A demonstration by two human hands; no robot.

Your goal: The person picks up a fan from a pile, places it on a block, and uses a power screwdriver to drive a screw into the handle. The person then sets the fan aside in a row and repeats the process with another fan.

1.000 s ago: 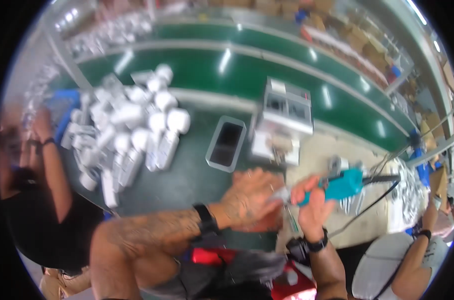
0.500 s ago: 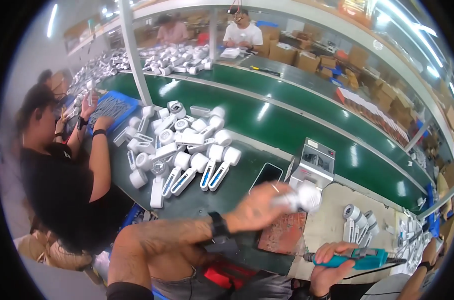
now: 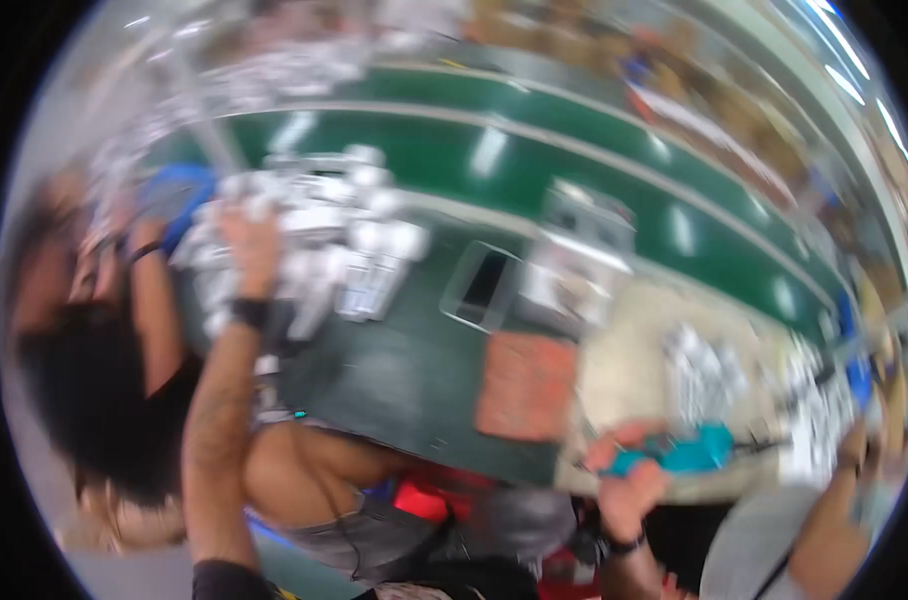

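Observation:
Across the bench at left lies a blurred pile of white handheld fans [image 3: 319,215], each with a round head and a long handle. My left hand [image 3: 252,245] is stretched out to the pile's left part, fingertips among the fans. Motion smears the fingers, so whether they grip a fan does not show. Low at the right, my right hand [image 3: 631,480] is closed around a teal electric screwdriver [image 3: 689,452], its tip toward the left and its cord end toward the right. Just beyond it, a smaller group of white fans [image 3: 704,370] rests on a beige mat [image 3: 624,345].
A smartphone [image 3: 482,287] and a worn red pad [image 3: 527,387] lie mid-bench. Behind them stands a small boxy machine [image 3: 579,255]. Green conveyor belts [image 3: 424,135] run along the far side. A co-worker's arm [image 3: 159,310] reaches toward a blue tray [image 3: 179,200] at left; another person sits at right.
My left hand has swung left from near the boxy machine to the pile; the white fan it held is no longer seen in it. The whole view has shifted. My right hand keeps the screwdriver.

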